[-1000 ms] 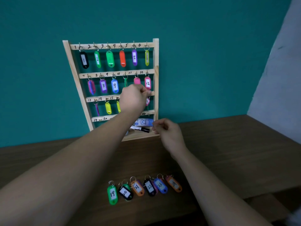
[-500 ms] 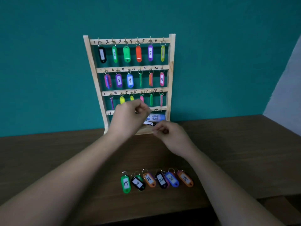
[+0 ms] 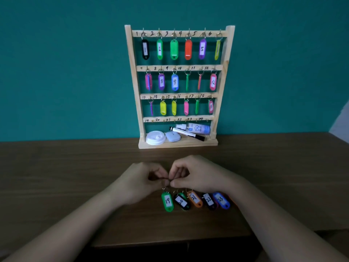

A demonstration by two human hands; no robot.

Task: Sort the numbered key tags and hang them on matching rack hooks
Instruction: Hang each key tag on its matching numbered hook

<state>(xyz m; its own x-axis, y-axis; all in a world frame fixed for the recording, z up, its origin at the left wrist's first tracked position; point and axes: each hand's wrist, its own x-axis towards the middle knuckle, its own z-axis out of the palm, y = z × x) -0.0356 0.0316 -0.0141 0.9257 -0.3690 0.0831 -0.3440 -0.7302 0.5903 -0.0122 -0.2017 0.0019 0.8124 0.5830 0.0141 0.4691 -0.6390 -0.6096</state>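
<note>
One green tag [image 3: 167, 201] just below fingers [image 3: 164, 176] of left hand [image 3: 139, 183], right hand [image 3: 196, 176].

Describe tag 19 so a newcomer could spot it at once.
On the table, in front of the wooden rack, a row of key tags lies near the front edge. Tag 19 is at the row's left end. It is green with a white label reading 19, while its neighbour, tag 20, is black.

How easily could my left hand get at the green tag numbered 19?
Probably yes, easily: the left hand is just behind green tag 19, which lies at the row's left end on the table, its ring toward that hand, nothing between them.
</note>
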